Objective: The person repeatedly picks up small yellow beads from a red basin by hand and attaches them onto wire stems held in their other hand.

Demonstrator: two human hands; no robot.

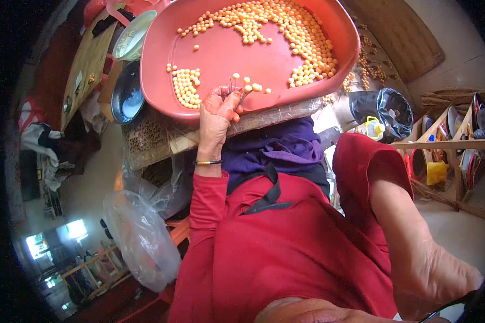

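Observation:
Over the near rim of a large red basin (226,59), my left hand (221,105) pinches several thin stems tipped with small yellow-orange balls (256,87). Its fingers look stained red. Loose balls of the same kind (186,89) lie in the basin's near left corner, and many more (307,43) spread along its far and right sides. My right hand (442,274) is raised close to the camera at the lower right, away from the basin, beside dark-rimmed glasses (452,312). Its fingers are mostly cut off by the frame edge.
Left of the basin are a dark bowl (128,91) and a pale green basin (134,35). A black bag (396,107) and a yellow-capped bottle (373,128) stand at the right, near a wooden rack (447,144). A clear plastic bag (143,237) hangs lower left.

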